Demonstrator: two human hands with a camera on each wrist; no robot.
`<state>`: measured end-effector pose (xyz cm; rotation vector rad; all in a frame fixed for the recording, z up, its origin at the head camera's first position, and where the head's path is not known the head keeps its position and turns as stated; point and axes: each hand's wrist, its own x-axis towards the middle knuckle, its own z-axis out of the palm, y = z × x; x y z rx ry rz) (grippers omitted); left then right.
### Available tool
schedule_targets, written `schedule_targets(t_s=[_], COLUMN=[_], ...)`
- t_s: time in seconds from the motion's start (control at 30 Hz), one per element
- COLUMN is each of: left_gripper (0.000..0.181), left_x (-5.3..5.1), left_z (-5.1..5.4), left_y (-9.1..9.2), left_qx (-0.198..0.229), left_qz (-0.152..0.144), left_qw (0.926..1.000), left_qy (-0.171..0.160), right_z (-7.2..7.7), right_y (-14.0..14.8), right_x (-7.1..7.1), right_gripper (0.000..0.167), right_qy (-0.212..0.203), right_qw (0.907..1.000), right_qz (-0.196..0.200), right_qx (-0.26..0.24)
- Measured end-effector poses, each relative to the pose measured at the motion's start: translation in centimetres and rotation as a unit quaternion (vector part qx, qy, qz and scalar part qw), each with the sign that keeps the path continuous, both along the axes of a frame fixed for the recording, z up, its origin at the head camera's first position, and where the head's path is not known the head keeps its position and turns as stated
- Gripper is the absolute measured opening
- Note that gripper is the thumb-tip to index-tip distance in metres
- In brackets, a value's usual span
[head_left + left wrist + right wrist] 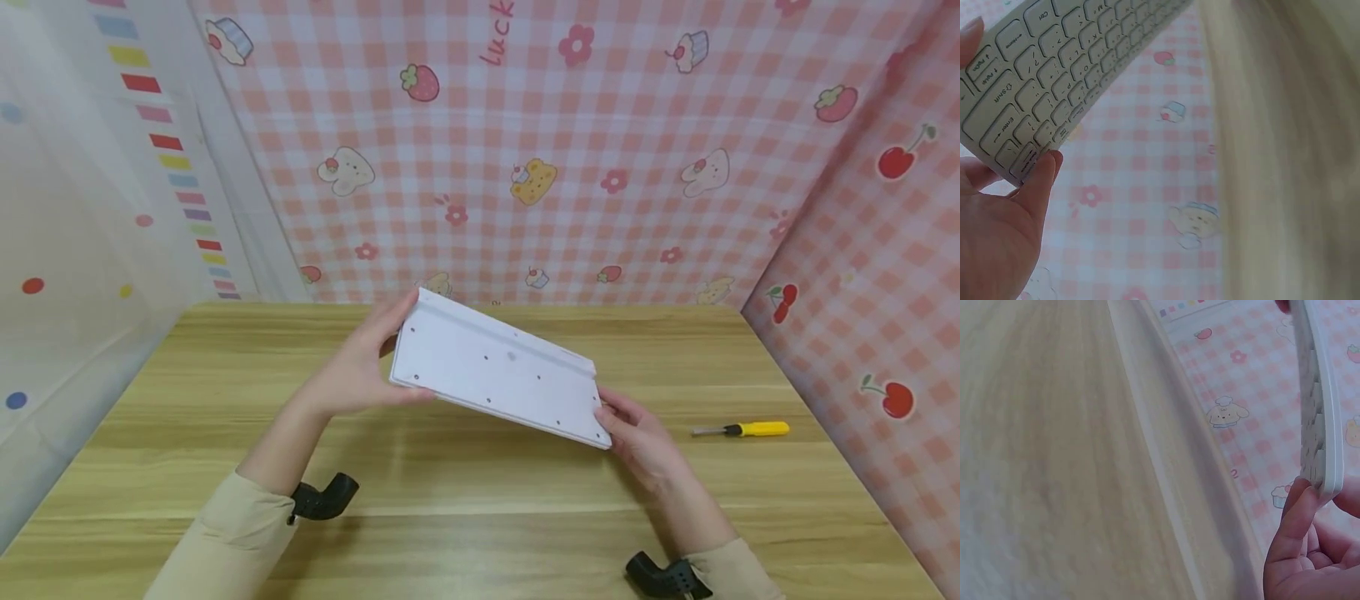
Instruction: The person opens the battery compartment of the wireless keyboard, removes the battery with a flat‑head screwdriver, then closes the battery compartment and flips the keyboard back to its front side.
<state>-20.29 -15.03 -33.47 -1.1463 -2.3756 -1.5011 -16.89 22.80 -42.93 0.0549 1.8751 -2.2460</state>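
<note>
A white computer keyboard [502,371] is held up above the wooden table, its underside with several small screws facing the head camera. My left hand [360,367] grips its left end, thumb along the lower edge. At the other end, which hangs lower, my right hand [637,433] pinches the corner. Keys show on the far side of the keyboard [1054,69] in the left wrist view, with the left hand [1004,231] at one end. Edge-on in the right wrist view, the keyboard [1332,412] sits between the thumb and fingers of the right hand [1310,550].
A yellow-handled screwdriver [750,429] lies on the table [480,533], to the right of my right hand. Behind the table hangs a pink checked cloth [480,125], with another at the right side. A pale dotted curtain [67,250] hangs at the left.
</note>
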Motion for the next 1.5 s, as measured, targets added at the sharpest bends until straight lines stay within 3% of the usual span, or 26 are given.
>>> schedule_targets(t_s=[0.17, 0.3, 0.5, 0.67, 0.87, 1.07, 1.37, 1.5], left_gripper=[0.118, 0.114, 0.111, 0.111, 0.110, 0.108, 0.109, 0.111], left_x=[0.4, 0.8, 1.6, 2.0, 2.5, 2.9, 3.0, 3.3], left_z=[-1.9, -3.5, -5.3, -6.5, -7.6, -7.9, -8.8, -9.3], left_y=[-0.6, -1.2, -2.2, -3.0, -4.0, -4.8, -5.7, -5.9], left_qx=[-0.015, -0.010, 0.004, 0.000, -0.004, -0.019, -0.024, -0.044], left_qz=[0.011, 0.000, -0.010, -0.006, -0.009, 0.004, 0.000, -0.001], left_qw=[0.9991, 0.9967, 0.9879, 0.9829, 0.9814, 0.9780, 0.9795, 0.9751], left_qy=[-0.037, -0.080, -0.155, -0.184, -0.192, -0.208, -0.200, -0.217], right_z=[0.1, 0.1, -0.2, -0.2, 0.1, -0.1, -0.7, -0.8], right_y=[0.6, 1.1, 1.5, 1.5, 1.4, 1.3, 1.5, 1.6], right_x=[0.0, 0.0, 0.1, 0.1, 0.2, 0.1, 0.1, -0.1], right_gripper=[0.056, 0.056, 0.057, 0.058, 0.057, 0.057, 0.059, 0.060], right_qy=[0.001, 0.004, -0.001, -0.003, 0.015, 0.033, 0.030, 0.024], right_qw=[0.9996, 0.9990, 0.9971, 0.9940, 0.9897, 0.9854, 0.9871, 0.9853], right_qz=[-0.017, -0.017, -0.013, -0.008, 0.013, 0.037, 0.073, 0.089], right_qx=[0.022, 0.040, 0.075, 0.109, 0.142, 0.163, 0.140, 0.143])
